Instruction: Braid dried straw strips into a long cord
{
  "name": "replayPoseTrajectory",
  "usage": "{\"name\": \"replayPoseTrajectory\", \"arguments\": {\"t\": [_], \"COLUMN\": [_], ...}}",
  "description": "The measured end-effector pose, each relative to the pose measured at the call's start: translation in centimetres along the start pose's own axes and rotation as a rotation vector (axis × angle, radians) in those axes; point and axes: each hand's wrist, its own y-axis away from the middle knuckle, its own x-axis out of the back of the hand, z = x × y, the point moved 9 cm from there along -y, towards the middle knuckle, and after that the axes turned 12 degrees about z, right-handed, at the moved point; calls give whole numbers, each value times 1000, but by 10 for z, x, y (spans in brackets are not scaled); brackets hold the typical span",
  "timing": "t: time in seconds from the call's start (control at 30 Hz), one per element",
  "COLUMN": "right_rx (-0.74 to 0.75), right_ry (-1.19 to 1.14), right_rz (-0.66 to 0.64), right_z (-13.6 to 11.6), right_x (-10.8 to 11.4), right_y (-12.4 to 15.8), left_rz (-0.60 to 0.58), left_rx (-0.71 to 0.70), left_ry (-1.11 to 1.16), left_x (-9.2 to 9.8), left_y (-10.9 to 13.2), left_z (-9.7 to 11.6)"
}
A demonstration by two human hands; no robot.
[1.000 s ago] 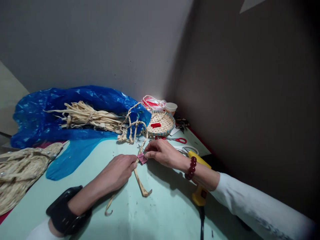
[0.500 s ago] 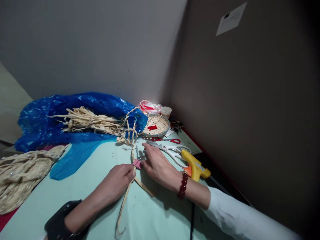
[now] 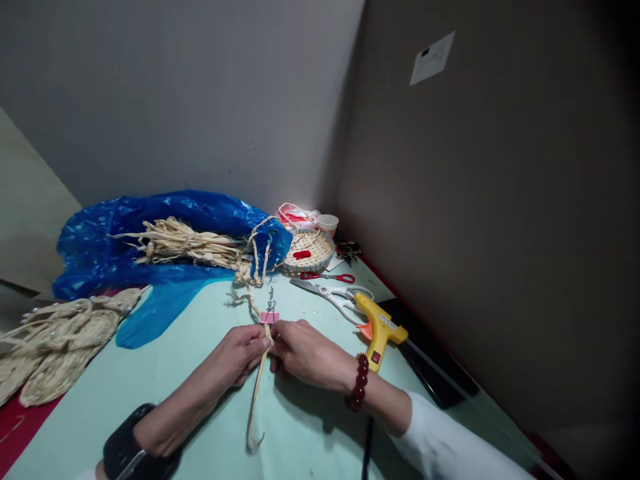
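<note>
Both hands meet just below the pink binder clip (image 3: 270, 317) on the pale green table (image 3: 210, 327). The left hand (image 3: 244, 351) and right hand (image 3: 301, 351) pinch the straw strip (image 3: 257, 400) with narrow fingertips, likely pulling it taut against the clip. Its loose tail trails below; a glue gun (image 3: 379, 327) lies right of the clip.

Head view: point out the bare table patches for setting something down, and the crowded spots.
Bare table lies between the blue plastic bag and the left hand; another patch lies near the front edge, below the right hand. Crowded: the far corner, with basket, scissors and glue gun.
</note>
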Motion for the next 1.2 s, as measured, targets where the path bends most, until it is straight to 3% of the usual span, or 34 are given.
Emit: {"name": "replayPoseTrajectory", "arguments": {"t": [0.17, 0.33, 0.53, 0.83, 1.2], "right_rx": [-77, -122, -135, -152, -139], "right_ry": [41, -25, -49, -22, -112], "right_rz": [79, 220, 334, 345, 327], "right_z": [4, 11, 15, 12, 12], "right_x": [1, -1, 0, 1, 4], "right_y": [8, 7, 6, 9, 12], "left_rz": [96, 158, 227, 328, 310], "left_rx": [-94, -183, -194, -138, -261], "left_ry": [-129, -242, -305, -416, -673], "left_x": [8, 11, 10, 18, -12], "left_y": [-5, 4, 13, 29, 49], "left_z": [1, 15, 25, 21, 26]}}
